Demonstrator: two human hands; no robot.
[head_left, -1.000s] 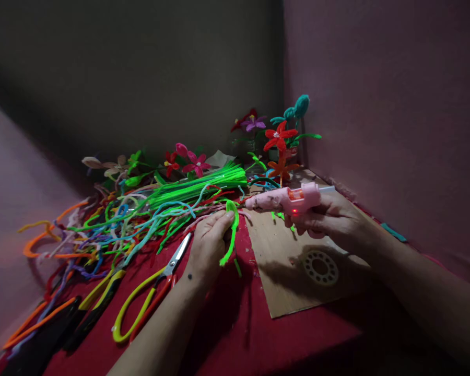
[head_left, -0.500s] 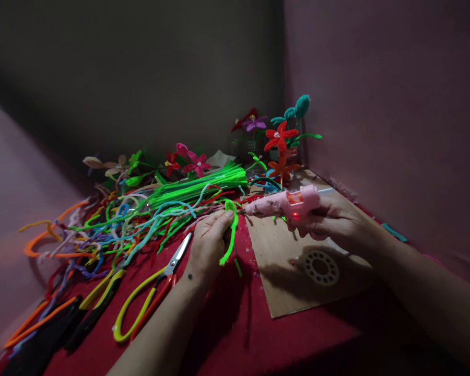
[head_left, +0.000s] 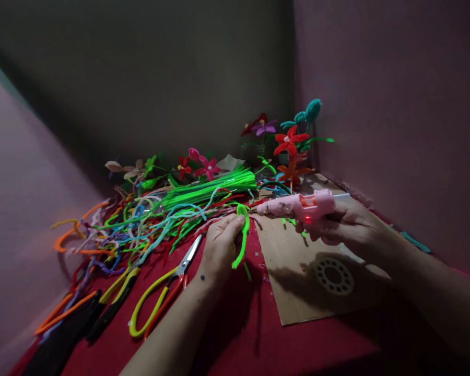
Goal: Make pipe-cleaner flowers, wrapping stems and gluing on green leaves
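1 green pipe cleaner (head_left: 244, 244), pinched in the person's left hand (head_left: 220, 243); 1 pink glue gun (head_left: 280, 206), right hand (head_left: 342, 227) fingers wrapped round it, nozzle (head_left: 258, 209) just beside. Scissors (head_left: 180, 269) and tangled stems (head_left: 180, 210) crowd leftward; bare red cloth (head_left: 305, 342) fronts the cardboard (head_left: 293, 300) edge.

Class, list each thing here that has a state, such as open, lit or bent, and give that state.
Left hand: pinching the green stem
Green stem: bent over
Right hand: gripping the glue gun
Glue gun: red light lit
Scissors: lying down, blades apparently closed
Pliers: handles apart
Green bundle: gathered together
Cardboard: lying flat
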